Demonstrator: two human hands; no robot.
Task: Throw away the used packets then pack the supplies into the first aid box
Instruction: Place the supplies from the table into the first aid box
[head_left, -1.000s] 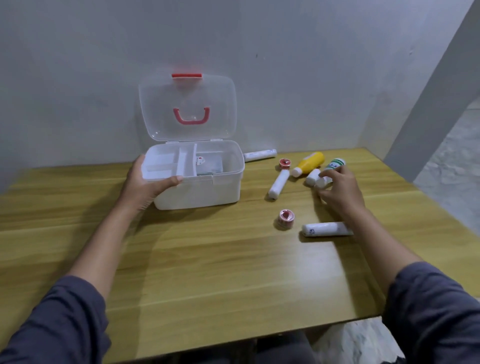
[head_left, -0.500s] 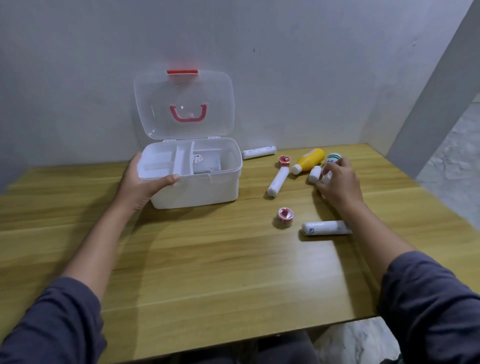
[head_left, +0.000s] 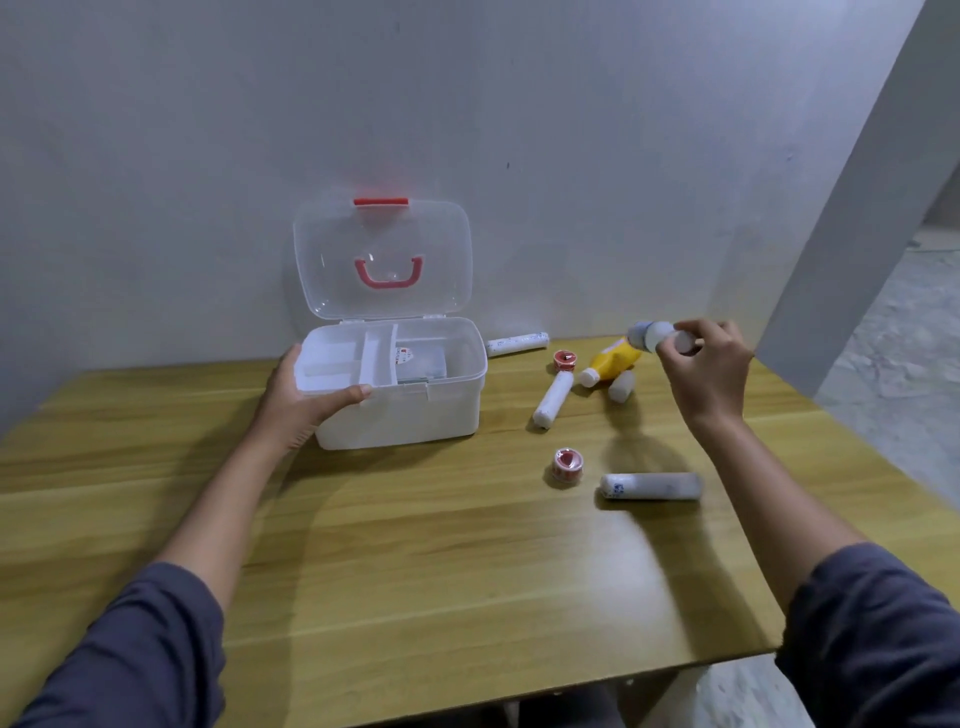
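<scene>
Both of your hands are busy: your right hand (head_left: 709, 371) grips a small white bottle (head_left: 655, 335), blurred, lifted above the desk (head_left: 415, 561). Your left hand (head_left: 304, 402) clasps the left rim of the open first aid box (head_left: 410, 415). Between them lie a yellow bottle (head_left: 609, 360), two tape rolls (head_left: 567, 466), and white bandage rolls (head_left: 650, 486) on the desk.
</scene>
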